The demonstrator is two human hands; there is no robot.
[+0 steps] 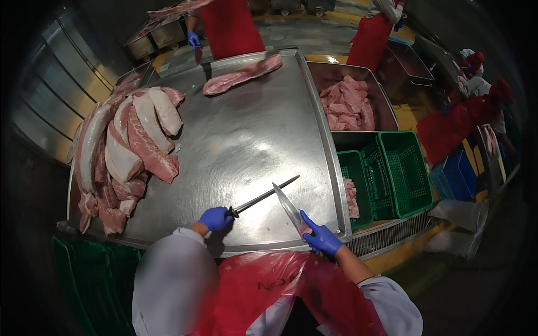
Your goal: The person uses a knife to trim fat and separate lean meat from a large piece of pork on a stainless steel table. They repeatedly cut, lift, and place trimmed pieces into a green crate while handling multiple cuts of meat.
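Over the near part of a steel table (224, 151), my blue-gloved left hand (216, 219) is closed round the handle of a sharpening steel (264, 196). Its rod slants up to the right. My right hand (323, 237), gloved in blue too, grips a knife (287, 206) by its handle, the thumb laid along it. The blade points up and left, its tip close to the rod; I cannot tell whether they touch. A heap of raw meat slabs (134, 134) covers the table's left side. One long strip of meat (242, 75) lies near the far edge.
Right of the table stand a bin of meat pieces (347, 103) and green crates (404, 173). More green crates (92, 280) sit below the near left edge. Across the table, a person in a red apron (232, 28) holds a knife (198, 54). Other workers are at right.
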